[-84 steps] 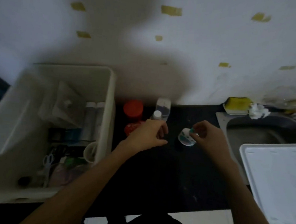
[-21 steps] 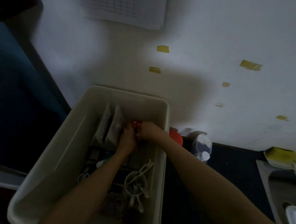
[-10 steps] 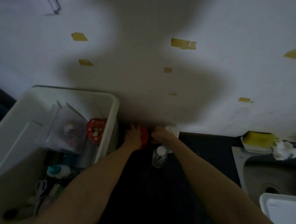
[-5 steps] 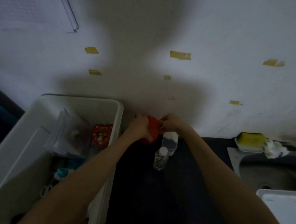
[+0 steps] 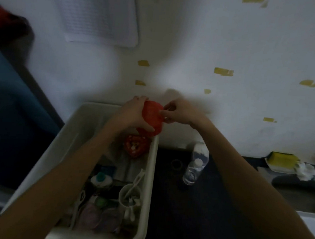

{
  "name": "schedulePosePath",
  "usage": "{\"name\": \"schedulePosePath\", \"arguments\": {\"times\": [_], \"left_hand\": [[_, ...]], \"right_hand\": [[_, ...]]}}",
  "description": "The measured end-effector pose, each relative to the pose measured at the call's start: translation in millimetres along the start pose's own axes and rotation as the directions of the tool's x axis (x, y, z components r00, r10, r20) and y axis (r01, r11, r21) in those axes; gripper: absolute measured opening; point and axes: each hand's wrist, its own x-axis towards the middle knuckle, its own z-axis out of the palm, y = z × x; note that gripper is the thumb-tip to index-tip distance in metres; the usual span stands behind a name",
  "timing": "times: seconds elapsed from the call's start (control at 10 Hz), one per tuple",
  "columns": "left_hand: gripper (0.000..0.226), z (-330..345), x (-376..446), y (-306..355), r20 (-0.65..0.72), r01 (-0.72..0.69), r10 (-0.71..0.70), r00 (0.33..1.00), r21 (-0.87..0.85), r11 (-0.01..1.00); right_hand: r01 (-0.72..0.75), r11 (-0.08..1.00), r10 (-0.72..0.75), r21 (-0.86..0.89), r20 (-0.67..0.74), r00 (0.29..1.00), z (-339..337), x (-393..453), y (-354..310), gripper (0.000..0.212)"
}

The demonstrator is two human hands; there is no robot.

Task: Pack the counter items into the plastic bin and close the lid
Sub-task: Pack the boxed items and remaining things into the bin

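Both hands gripped the red container (image 5: 151, 117), left hand (image 5: 132, 114) cupping it, right hand (image 5: 179, 112) pinching its edge, above the far right corner of the bin (image 5: 150, 174), where, I'd guess, a slip could drop it outside.

Matt off-white plastic bin (image 5: 150, 176), smooth red plastic container (image 5: 152, 117), clear glossy plastic bottle (image 5: 193, 171), dark matt counter (image 5: 193, 215).

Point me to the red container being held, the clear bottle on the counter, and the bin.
red container (image 5: 152, 117): head view, on its red side between the hands.
clear bottle (image 5: 192, 173): head view, on its clear body below the cap.
plastic bin (image 5: 152, 175): head view, on its right rim.
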Motion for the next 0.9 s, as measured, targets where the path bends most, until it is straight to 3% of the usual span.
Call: {"name": "schedulePosePath", "arguments": {"times": [0.1,0.2,0.3,0.4,0.5,0.7,0.8,0.9], "left_hand": [[0.123,0,-14,-43,0.006,0.083,-0.083,0.997,-0.045,0.996],[0.112,20,-14,-82,0.033,0.198,-0.195,0.980,-0.137,0.971],[0.101,45,-14,-101,0.094,0.264,-0.251,0.963,-0.170,0.950],[0.097,64,-5,-110,0.108,0.277,-0.263,0.959,-0.152,0.949],[0.091,80,7,-116,0.100,0.262,-0.249,0.963,-0.148,0.954],[0.084,105,16,-117,0.059,0.210,-0.204,0.977,-0.143,0.967],[0.098,108,16,-122,0.047,0.195,-0.190,0.981,-0.158,0.968],[0.127,107,13,-123,0.060,0.192,-0.185,0.981,-0.128,0.973]], "right_hand": [[0.028,0.991,-0.023,-0.129,0.036,0.999,43,13,-25,0.035],[0.038,0.956,-0.029,-0.292,0.035,0.999,87,32,-30,0.027],[0.004,0.917,0.046,-0.400,0.115,0.992,112,35,-34,0.020],[-0.052,0.892,0.139,-0.449,0.165,0.976,125,40,-38,0.032],[-0.053,0.801,0.216,-0.597,0.204,0.955,137,61,-30,0.035],[-0.076,0.870,0.157,-0.486,0.128,0.979,153,71,-11,0.035],[-0.068,0.867,0.208,-0.494,0.235,0.949,154,79,-7,0.039],[-0.015,0.844,0.190,-0.537,0.273,0.943,141,67,-23,0.038]]}}
